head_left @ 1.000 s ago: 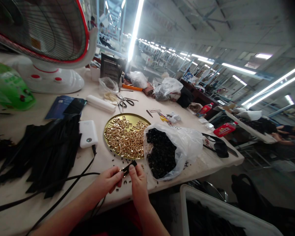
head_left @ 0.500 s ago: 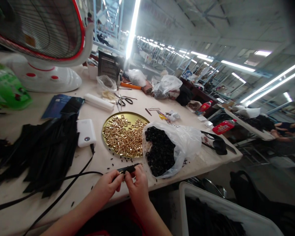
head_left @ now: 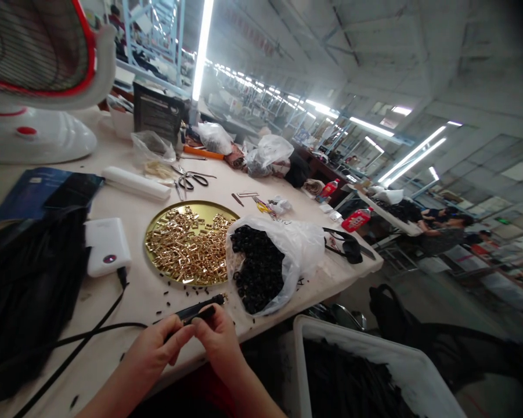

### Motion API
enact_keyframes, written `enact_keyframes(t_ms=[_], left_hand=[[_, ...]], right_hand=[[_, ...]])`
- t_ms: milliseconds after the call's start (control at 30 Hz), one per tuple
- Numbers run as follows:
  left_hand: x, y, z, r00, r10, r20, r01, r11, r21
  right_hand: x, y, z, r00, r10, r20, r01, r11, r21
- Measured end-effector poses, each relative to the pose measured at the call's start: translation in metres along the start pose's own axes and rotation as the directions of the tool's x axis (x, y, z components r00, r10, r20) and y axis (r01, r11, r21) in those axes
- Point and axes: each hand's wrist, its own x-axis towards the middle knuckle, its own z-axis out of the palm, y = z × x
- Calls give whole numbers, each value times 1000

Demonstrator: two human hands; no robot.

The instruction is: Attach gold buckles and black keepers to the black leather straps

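In front of me at the table's near edge, my left hand (head_left: 163,341) and my right hand (head_left: 216,335) meet, fingertips pinched together. Both are closed on a black strap (head_left: 205,314), its short end poking out above my right fingers. Just behind it a long, slim black piece (head_left: 199,306) with a gold-coloured tip lies beyond my fingers; whether my left hand touches it I cannot tell. A round gold tray (head_left: 149,255) of small gold buckles (head_left: 195,252) stands past my hands. To its right, a white plastic bag (head_left: 302,249) gapes over small black loops (head_left: 256,270).
Black straps (head_left: 30,302) are heaped at left, near a white power bank (head_left: 108,247) with a black cable (head_left: 100,316). A fan (head_left: 39,133), scissors (head_left: 194,179) and a white roll (head_left: 136,183) are farther back. A white bin (head_left: 300,360) of black pieces stands at lower right.
The view has swung to the right, so things on the table sit farther left. My hands have drawn slightly away from the long black piece, whose gold tip now shows apart from my fingers.
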Motion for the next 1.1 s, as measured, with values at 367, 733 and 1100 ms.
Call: enact_keyframes(t_ms=[367, 733, 1100], left_hand=[[4, -14, 1, 998, 66, -6, -66, 997, -41], [10, -5, -3, 997, 63, 47, -63, 998, 6], [10, -13, -3, 996, 88, -7, -88, 996, -10]], right_hand=[[6, 0, -3, 999, 34, -6, -34, 999, 20], [3, -6, -11, 994, -113, -3, 107, 948, -300], [12, 2, -10, 993, -114, -9, 102, 918, -383]])
